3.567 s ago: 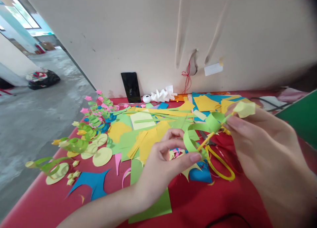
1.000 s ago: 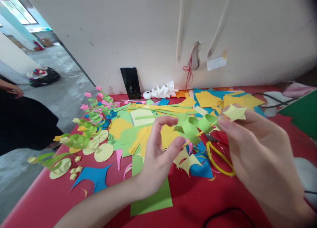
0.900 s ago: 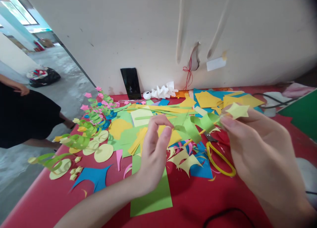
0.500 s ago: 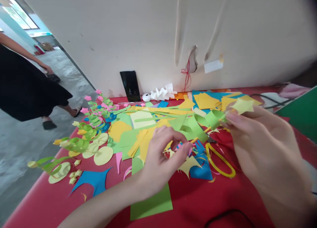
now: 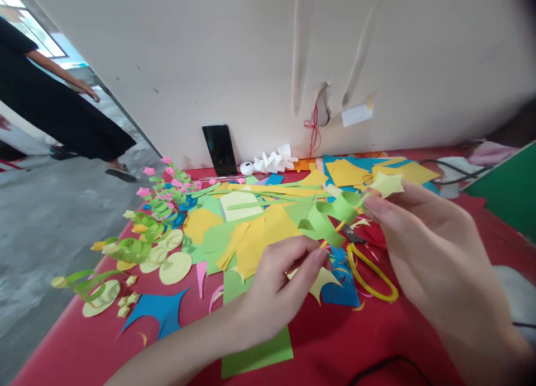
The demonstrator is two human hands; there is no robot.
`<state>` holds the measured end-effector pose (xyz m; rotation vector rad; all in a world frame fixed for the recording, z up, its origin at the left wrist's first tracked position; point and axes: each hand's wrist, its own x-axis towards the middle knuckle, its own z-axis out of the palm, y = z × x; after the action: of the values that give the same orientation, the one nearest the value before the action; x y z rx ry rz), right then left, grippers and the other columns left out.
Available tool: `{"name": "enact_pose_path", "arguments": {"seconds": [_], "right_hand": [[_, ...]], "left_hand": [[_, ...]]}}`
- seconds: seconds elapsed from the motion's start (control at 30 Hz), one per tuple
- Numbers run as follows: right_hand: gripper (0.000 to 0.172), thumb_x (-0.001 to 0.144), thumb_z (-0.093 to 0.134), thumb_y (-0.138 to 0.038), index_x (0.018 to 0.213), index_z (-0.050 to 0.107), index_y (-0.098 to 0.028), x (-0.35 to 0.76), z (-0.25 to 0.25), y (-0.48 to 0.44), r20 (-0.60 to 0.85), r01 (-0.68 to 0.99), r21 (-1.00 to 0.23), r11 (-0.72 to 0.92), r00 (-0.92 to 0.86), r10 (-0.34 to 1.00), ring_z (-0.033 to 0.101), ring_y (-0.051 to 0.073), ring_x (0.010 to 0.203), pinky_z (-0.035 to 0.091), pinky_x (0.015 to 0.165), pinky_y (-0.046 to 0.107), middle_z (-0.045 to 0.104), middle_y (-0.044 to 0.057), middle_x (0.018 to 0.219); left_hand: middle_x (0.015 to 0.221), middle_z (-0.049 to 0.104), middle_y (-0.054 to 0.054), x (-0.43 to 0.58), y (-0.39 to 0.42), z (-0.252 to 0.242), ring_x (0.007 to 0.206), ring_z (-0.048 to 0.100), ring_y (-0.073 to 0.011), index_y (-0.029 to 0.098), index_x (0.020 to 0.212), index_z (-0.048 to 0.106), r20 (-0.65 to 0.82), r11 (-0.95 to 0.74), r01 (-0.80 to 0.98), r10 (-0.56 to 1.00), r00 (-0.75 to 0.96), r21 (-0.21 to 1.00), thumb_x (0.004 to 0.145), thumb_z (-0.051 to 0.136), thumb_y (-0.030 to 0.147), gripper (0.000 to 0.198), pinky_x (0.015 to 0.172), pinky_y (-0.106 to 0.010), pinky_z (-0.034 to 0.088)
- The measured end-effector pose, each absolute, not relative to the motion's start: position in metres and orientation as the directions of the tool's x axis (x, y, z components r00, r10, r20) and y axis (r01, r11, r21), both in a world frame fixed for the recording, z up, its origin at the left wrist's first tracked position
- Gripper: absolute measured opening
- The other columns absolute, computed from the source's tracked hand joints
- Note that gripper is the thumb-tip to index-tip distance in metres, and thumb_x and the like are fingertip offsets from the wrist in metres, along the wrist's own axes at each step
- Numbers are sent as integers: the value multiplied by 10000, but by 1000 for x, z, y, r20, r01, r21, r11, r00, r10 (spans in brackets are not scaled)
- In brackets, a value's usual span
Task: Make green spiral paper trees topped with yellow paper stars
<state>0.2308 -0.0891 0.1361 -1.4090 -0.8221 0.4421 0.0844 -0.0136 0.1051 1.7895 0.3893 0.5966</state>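
My left hand pinches the lower end of a thin yellow stick between thumb and finger. Around the stick winds a curled green paper strip in loose coils. Thumb and fingers of my right hand close on the upper end of the stick, beside a pale yellow paper star. Whether the star is fixed to the stick is hidden by the fingers. Scissors with yellow handles lie on the red table below, between my hands.
Finished-looking paper spirals with stars stand along the left edge. Yellow paper scraps, blue scraps and green sheets cover the middle. A phone leans on the wall. A person in black is on the floor at left.
My right hand has moved slightly left and down with the star and stick. My left finger and thumb have closed nearer together at the lower end. The person at left has shifted position.
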Motion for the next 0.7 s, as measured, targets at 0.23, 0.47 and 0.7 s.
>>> {"name": "enact_pose_path", "arguments": {"seconds": [0.23, 0.47, 0.7], "right_hand": [[239, 781, 669, -379, 1005, 628, -307, 228, 135, -88, 298, 269, -951, 150, 678, 672, 497, 102, 727, 420, 596, 226, 525, -15, 810], [149, 747, 677, -160, 772, 543, -219, 204, 136, -92, 621, 644, -730, 230, 483, 617, 468, 106, 741, 381, 604, 265, 495, -19, 772], [148, 751, 659, -151, 762, 528, -218, 199, 137, -94, 565, 593, -773, 223, 485, 668, 482, 106, 727, 393, 569, 271, 482, -19, 751]], "left_hand": [[568, 394, 43, 84, -16, 106, 535, 351, -65, 171, 707, 525, 151, -110, -105, 629, 763, 988, 941, 415, 355, 318, 505, -200, 292], [581, 390, 39, 78, -22, 109, 541, 325, -71, 177, 720, 521, 116, 59, -199, 637, 762, 978, 936, 427, 376, 308, 502, -207, 280], [621, 437, 36, 75, -25, 118, 549, 364, -58, 176, 706, 514, 151, 28, -202, 566, 810, 979, 944, 416, 334, 302, 511, -198, 296]]}}
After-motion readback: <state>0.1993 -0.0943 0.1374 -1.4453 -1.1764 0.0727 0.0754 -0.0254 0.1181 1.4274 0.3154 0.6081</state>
